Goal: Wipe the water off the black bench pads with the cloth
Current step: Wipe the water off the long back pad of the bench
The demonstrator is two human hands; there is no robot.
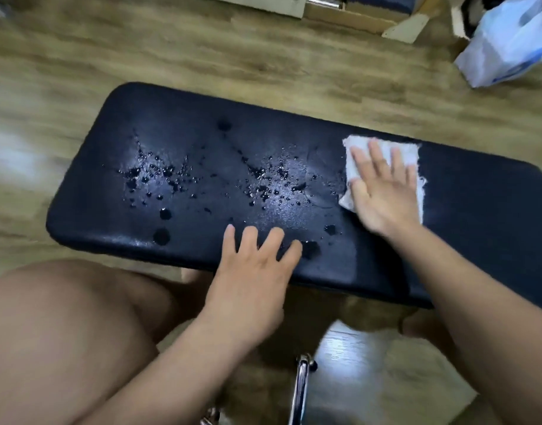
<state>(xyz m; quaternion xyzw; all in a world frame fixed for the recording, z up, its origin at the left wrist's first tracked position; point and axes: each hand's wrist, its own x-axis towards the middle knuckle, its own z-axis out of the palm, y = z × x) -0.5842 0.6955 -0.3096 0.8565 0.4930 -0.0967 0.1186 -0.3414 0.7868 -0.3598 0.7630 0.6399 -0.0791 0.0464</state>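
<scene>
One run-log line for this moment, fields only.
right hand flat on cloth | left hand bracing bench pad near edge | droplets left and centre | wipe unfinished

Glossy wet blk bench pad (294, 167), frayed cloth (358, 151), wood-look floor (202, 53)

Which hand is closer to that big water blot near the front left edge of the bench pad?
Left. The left hand rests on the pad's front edge, just right of the blot. The right hand presses the cloth far to the right.
</scene>
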